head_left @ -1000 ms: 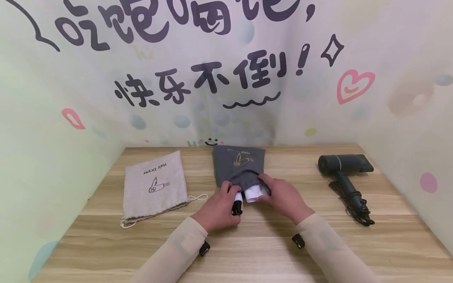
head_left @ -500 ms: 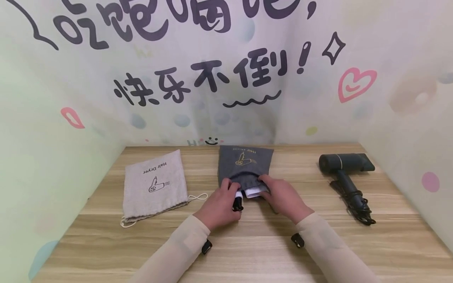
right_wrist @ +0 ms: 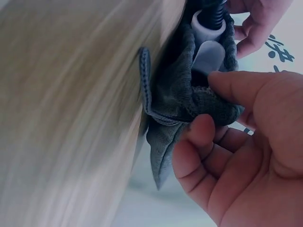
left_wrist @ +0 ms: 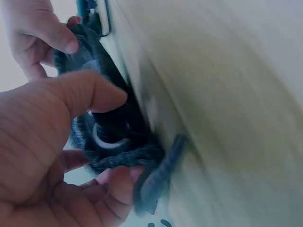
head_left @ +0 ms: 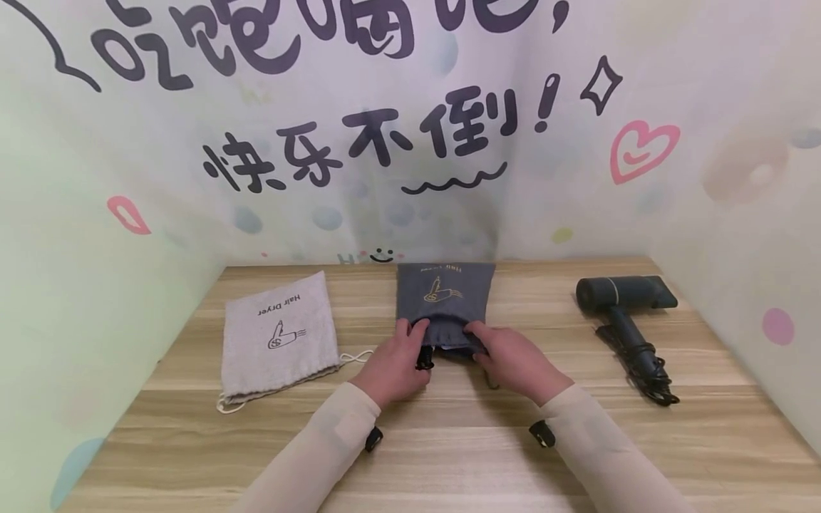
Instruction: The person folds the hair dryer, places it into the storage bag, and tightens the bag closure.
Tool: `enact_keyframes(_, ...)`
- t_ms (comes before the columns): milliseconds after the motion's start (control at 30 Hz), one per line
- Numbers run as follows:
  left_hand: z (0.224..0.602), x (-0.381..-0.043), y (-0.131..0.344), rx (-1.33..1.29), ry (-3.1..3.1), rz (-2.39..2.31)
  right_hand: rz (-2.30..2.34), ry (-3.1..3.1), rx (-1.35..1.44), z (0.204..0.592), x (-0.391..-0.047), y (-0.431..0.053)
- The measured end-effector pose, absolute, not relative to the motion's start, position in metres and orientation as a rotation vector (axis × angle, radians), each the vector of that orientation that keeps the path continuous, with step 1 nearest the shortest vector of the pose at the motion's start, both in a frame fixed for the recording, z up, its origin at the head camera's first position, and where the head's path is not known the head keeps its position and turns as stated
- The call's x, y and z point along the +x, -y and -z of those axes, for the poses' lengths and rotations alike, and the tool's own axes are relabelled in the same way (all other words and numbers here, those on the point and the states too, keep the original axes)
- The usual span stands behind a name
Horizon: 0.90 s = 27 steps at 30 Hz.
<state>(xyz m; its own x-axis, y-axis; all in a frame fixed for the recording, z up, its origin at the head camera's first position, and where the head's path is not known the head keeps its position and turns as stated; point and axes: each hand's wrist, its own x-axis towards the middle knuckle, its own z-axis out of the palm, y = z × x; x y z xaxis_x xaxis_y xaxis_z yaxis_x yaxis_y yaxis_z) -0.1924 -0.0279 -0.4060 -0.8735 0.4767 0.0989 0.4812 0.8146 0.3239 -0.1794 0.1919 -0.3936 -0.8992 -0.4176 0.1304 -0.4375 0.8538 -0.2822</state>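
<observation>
A dark grey drawstring bag [head_left: 444, 296] with a yellow hair dryer print lies at the table's back middle, its mouth toward me. Inside sits a white hair dryer [right_wrist: 209, 56], mostly hidden by cloth; its black ribbed cord end [head_left: 425, 358] shows at the mouth's left. My left hand [head_left: 399, 360] grips the bag's left rim, thumb over the cord end and fingers on the outside. The right hand [head_left: 518, 361] pinches the right rim between thumb and fingers. A grey drawstring loop [right_wrist: 146, 80] hangs out beside that hand.
To the left, a beige drawstring bag [head_left: 279, 342] marked "Hair Dryer" lies flat with white cords. A dark hair dryer [head_left: 625, 293] with its cable wrapped at the handle lies at the right. Behind the wooden table [head_left: 449, 456] hangs a printed backdrop [head_left: 359, 142].
The white hair dryer has gone deeper into the grey bag, its white end now almost hidden in the head view. The bag shifted slightly right, then stayed, with both hands at its mouth.
</observation>
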Motion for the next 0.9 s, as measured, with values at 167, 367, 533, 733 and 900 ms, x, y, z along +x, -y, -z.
enact_keyframes(167,0.407,-0.198,0.025,-0.746,2.96,0.476,-0.471,2.95,0.705,0.393,-0.179,-0.192)
enact_keyframes(367,0.402,-0.198,0.02,-0.754,2.927,0.357,-0.471,2.937,0.713,0.389,-0.177,-0.194)
enact_keyframes(533,0.403,-0.203,0.018,-0.716,2.914,0.349,-0.482,2.897,0.732,0.385,-0.177,-0.195)
enact_keyframes(733,0.404,-0.206,0.015,-0.674,2.924,0.278,-0.48,2.878,0.763,0.383,-0.176,-0.195)
enact_keyframes(900,0.4,-0.204,0.011,-0.619,2.928,0.212,-0.462,2.852,0.785,0.384,-0.176,-0.197)
